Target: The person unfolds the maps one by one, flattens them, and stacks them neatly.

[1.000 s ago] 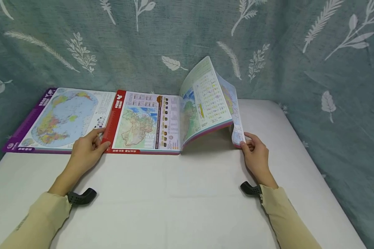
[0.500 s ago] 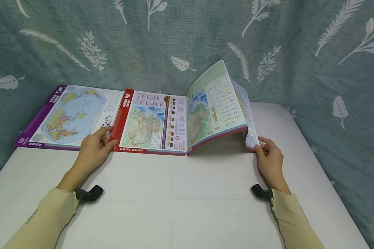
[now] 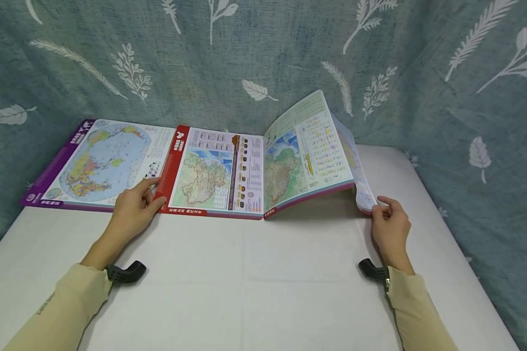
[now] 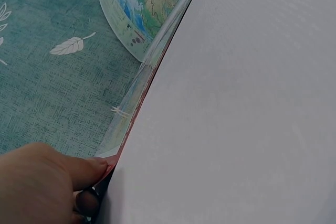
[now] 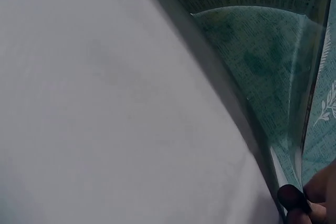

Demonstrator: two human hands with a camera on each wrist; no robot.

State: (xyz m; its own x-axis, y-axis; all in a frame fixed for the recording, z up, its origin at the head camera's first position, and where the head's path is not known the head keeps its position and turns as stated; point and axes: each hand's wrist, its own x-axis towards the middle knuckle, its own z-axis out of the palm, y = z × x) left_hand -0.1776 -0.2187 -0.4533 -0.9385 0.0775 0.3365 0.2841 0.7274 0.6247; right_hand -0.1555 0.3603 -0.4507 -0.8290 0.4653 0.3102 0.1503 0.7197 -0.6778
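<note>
Red-edged China map [image 3: 250, 175], far side of white table [image 3: 298, 302], looks half laid out: left panel [image 3: 204, 178] flat, right flap [image 3: 314, 151] raised, left hand [image 3: 133, 202] pinching its near-left corner, right hand [image 3: 392, 226] pinching pale-blue sheet [image 3: 365, 199].

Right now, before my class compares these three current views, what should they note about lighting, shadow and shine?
Head view: bright and fairly even, with a soft shadow on the white table beneath the raised map section; left wrist view: dimmer, table greyish, a pale sheen along the red-edged map; right wrist view: dim too, the right hand dark and cut off by the frame.
</note>
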